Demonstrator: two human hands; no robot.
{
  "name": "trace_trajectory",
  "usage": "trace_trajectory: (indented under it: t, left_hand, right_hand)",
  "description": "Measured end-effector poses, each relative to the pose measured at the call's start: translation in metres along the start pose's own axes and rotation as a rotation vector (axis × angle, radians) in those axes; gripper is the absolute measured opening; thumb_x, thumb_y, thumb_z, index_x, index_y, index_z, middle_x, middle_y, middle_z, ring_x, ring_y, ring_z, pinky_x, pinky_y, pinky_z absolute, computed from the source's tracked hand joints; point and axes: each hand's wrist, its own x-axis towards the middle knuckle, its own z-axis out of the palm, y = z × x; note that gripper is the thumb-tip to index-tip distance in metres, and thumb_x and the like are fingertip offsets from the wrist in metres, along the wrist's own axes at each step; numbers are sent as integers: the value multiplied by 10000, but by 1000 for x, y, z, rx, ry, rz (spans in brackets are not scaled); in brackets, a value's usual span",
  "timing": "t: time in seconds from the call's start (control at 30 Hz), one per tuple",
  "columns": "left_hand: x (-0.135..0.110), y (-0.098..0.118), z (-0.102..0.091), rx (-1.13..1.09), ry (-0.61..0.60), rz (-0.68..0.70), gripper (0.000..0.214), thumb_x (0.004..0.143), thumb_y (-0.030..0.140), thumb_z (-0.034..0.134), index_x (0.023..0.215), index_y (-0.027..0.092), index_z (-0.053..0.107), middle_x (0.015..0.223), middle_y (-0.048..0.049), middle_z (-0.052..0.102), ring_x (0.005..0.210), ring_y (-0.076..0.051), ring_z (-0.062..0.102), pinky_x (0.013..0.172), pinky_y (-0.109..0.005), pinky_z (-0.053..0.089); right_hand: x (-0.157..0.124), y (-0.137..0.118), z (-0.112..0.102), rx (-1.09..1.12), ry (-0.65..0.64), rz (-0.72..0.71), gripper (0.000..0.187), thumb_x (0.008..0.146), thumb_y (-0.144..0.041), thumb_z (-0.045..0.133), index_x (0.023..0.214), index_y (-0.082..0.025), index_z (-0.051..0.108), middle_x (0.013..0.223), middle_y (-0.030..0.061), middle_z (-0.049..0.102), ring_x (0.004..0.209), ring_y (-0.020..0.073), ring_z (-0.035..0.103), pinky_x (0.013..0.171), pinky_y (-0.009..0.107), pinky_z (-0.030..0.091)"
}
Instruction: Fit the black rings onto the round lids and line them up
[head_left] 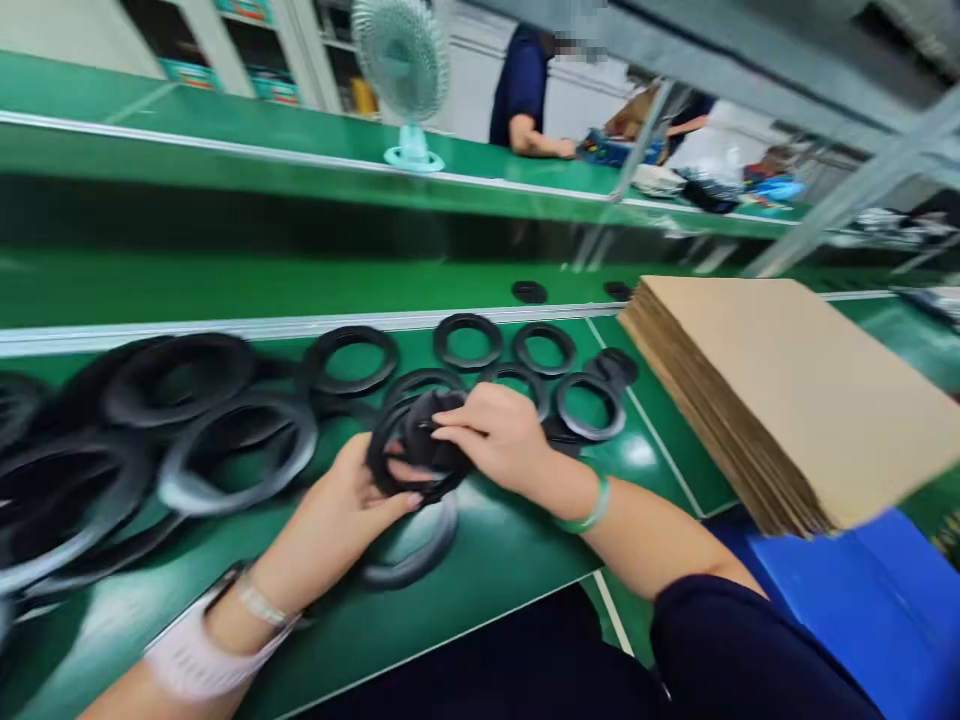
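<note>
My left hand (360, 505) is closed around the lower left rim of a black ring (380, 440), held tilted above the green table (517, 545). At the ring's upper right, the fingers of my right hand (495, 430) pinch a dark, folded-looking black piece (431, 425) that partly fills the opening; its exact kind is blurred. Beneath my hands lies another black ring (420, 565) on the table. Just beyond them, several similar rings lie spread out, among them one black ring (467, 342) and a shinier one (590, 407).
Many larger black rings (240, 500) are heaped at the left. A stack of cardboard sheets (810, 390) stands at the right, over a blue bin (862, 580). Behind, a raised green shelf (285, 145) carries a pale green fan (401, 60); a co-worker (521, 95) works beyond it.
</note>
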Motion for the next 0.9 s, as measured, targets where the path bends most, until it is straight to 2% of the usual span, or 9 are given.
trace_trajectory:
  t: [0.1,0.2,0.4,0.67,0.9]
  left_hand:
    - [1,1,2,-111,-67,-22,602,705,368,804,1174,212,459,1070,-81,743,1042,-279,712,933,-457,579]
    - [1,3,6,-122,-59,-21,533,720,310,783,1131,225,455,1063,-64,736,1035,-274,713,914,-450,588]
    - [-3,-1,7,-61,2,-26,505,697,349,801,1047,234,455,1028,-31,697,978,-261,710,804,-393,615]
    - [-3,-1,9,-92,42,-46,672,618,357,853,1164,219,486,1077,-56,696,960,-281,715,820,-427,614]
    - [-3,0,9,-75,59,-28,591,641,336,844,1101,214,494,1030,-42,698,947,-263,715,818,-407,609]
  right_hand:
    - [0,0,-3,86,78,-40,120,930,-245,671,897,-177,764,719,36,656,692,154,591,665,300,498]
    - [-3,-5,-4,80,69,-75,102,928,-219,667,919,-168,754,710,37,638,678,154,574,631,299,478]
    - [-8,-17,2,40,29,-138,86,935,-205,651,923,-169,729,681,17,597,663,143,543,633,292,469]
    - [-11,-20,2,-64,-87,-197,98,950,-181,607,963,-187,703,734,26,594,683,152,526,631,300,456]
    - [-11,-16,7,-173,-75,-301,142,934,-119,580,967,-175,705,695,22,572,661,158,492,593,298,429]
